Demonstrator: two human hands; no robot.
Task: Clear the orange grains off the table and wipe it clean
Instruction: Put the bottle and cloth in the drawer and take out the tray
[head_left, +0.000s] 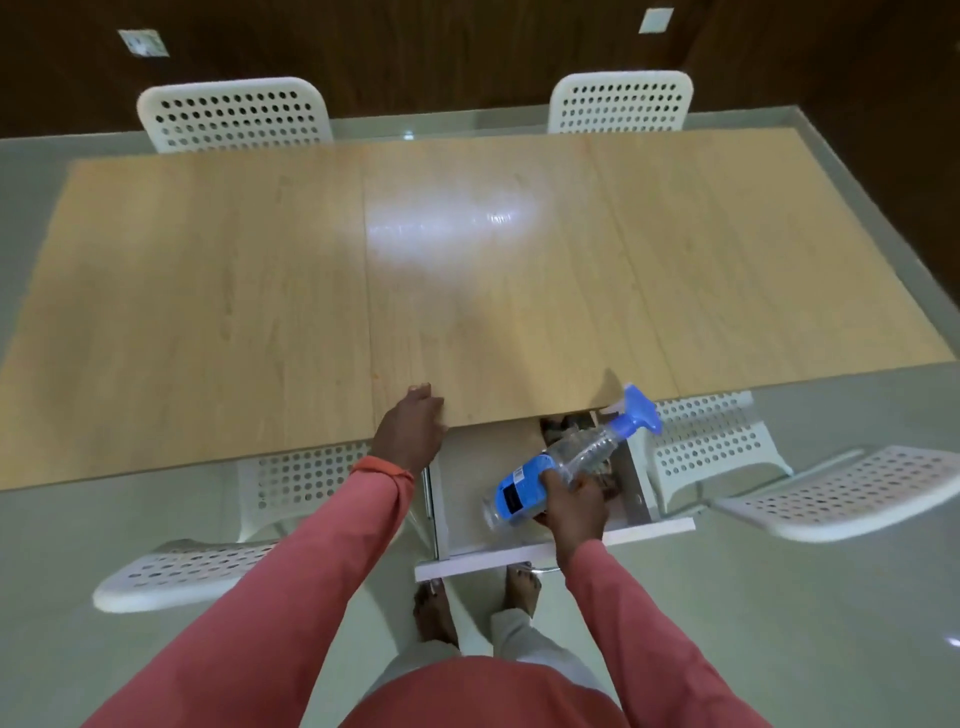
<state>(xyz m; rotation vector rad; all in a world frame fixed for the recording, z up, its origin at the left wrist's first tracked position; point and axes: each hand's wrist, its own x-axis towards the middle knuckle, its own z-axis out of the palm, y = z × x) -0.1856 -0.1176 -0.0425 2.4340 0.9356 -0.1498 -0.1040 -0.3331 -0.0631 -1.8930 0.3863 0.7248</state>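
Note:
The light wooden table fills the middle of the view, and I see no orange grains on its top. A white drawer stands pulled out under its near edge. My left hand rests on the table's near edge, fingers curled over it. Over the drawer, my right hand grips a clear spray bottle with a blue label and blue trigger head, tilted so the nozzle points up and to the right. Some dark items lie in the drawer, partly hidden by the bottle.
White perforated chairs stand around the table: two at the far side, one at the near left, two at the near right. My bare feet stand on the pale floor below the drawer.

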